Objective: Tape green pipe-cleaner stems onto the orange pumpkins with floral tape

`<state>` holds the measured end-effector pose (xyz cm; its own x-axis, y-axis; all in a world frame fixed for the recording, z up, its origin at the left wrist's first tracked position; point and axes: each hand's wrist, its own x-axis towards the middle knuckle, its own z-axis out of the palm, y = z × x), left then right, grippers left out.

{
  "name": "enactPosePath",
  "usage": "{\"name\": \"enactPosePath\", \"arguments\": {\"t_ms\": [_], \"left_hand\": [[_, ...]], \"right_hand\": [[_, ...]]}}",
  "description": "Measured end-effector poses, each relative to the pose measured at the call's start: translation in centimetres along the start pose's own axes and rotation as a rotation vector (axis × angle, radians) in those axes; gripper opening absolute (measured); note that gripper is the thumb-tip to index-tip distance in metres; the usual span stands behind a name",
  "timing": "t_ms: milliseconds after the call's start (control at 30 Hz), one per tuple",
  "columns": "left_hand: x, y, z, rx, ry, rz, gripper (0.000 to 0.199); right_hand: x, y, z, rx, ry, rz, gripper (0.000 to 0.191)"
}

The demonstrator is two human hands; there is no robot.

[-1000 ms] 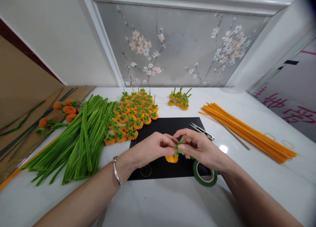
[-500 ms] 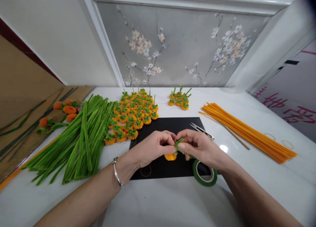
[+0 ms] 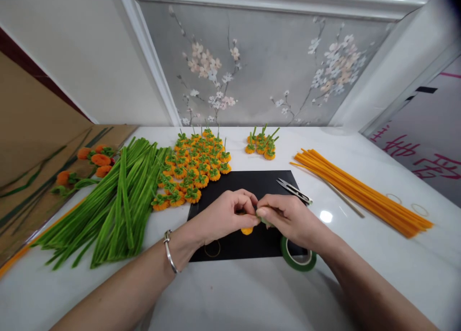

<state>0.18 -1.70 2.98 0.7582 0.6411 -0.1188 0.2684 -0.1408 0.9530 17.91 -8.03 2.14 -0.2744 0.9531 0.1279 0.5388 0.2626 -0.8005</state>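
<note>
Over the black mat (image 3: 230,249) my two hands meet at the fingertips. My left hand (image 3: 228,213) is closed in a pinch on a small orange pipe-cleaner pumpkin (image 3: 247,230), mostly hidden behind the fingers. My right hand (image 3: 290,218) is closed too, thumb against forefinger, on a pale green strip of floral tape (image 3: 265,222) at the pumpkin's top. The green stem is covered by my fingers. Just below my right hand lies the roll of green floral tape (image 3: 309,264). Thread snips (image 3: 293,190) rest beyond it, at the mat's right edge.
Left stand many finished orange pumpkins (image 3: 194,165) beside a heap of green pipe cleaners (image 3: 126,201). A smaller pumpkin group (image 3: 262,144) is at the back. Orange pipe cleaners (image 3: 363,192) and a thin stick (image 3: 345,201) lie right. Orange flowers (image 3: 101,159) sit far left.
My right fingers have closed over the green stem, which showed before and is now covered. The pumpkin shows less beneath my left fingers. Things on the table stay put.
</note>
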Motion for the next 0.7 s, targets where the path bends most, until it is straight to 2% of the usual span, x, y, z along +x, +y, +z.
{"name": "enactPosePath", "arguments": {"t_ms": [100,233,300,367,500,600,700], "left_hand": [[0.1,-0.3,0.1,0.087,0.064,0.048,0.013],[0.4,-0.8,0.6,0.138,0.146,0.063,0.014],[0.4,-0.7,0.7,0.088,0.110,0.040,0.011],[0.3,-0.4,0.5,-0.014,0.020,0.007,0.010],[0.1,0.0,-0.2,-0.324,-0.122,-0.112,0.013],[0.0,-0.3,-0.3,-0.479,-0.171,-0.191,0.017],[0.1,-0.6,0.0,-0.506,-0.157,-0.215,0.018]], "right_hand": [[0.1,0.0,0.2,-0.006,0.007,0.013,0.024],[0.2,0.3,0.9,-0.166,0.116,-0.131,0.020],[0.2,0.5,1.0,-0.235,0.122,-0.178,0.019],[0.1,0.6,0.9,-0.267,0.116,-0.184,0.020],[0.0,0.6,0.3,-0.233,0.145,-0.216,0.020],[0.1,0.4,0.0,-0.179,0.170,-0.250,0.018],[0.0,0.1,-0.2,-0.113,0.154,-0.173,0.012]]}}
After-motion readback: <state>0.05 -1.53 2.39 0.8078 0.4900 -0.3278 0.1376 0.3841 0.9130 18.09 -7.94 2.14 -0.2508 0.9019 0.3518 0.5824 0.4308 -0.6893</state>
